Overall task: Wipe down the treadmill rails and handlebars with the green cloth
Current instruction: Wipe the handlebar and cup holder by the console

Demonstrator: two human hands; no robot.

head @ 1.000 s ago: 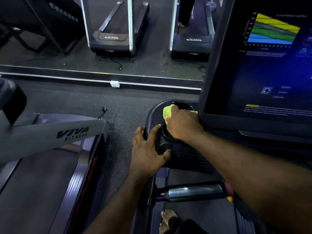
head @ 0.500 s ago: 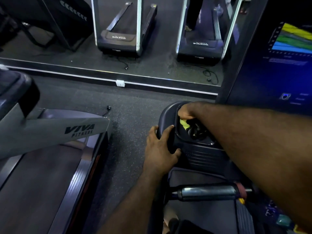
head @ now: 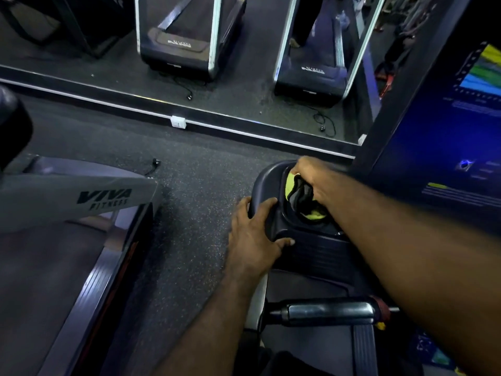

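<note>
The green cloth [head: 292, 187] is bunched inside the round cup holder [head: 273, 183] at the left end of the treadmill's dark console. My right hand [head: 317, 180] reaches into the holder and grips the cloth, pressing it against the inner wall. My left hand [head: 254, 234] grips the outer left edge of the console housing, thumb on top. Below, the chrome handlebar grip [head: 328, 312] sticks out to the left, untouched.
The lit treadmill screen [head: 455, 137] stands at the right. A neighbouring treadmill with a grey "VIVA FITNESS" arm [head: 81, 196] and belt lies at the left. A wall mirror [head: 217, 63] ahead reflects more treadmills. Speckled black floor [head: 189, 185] runs between the machines.
My right hand has gone from the holder's rim deeper into it, turning the cloth inside. The view has shifted to the left. My left hand has kept its grip on the console edge.
</note>
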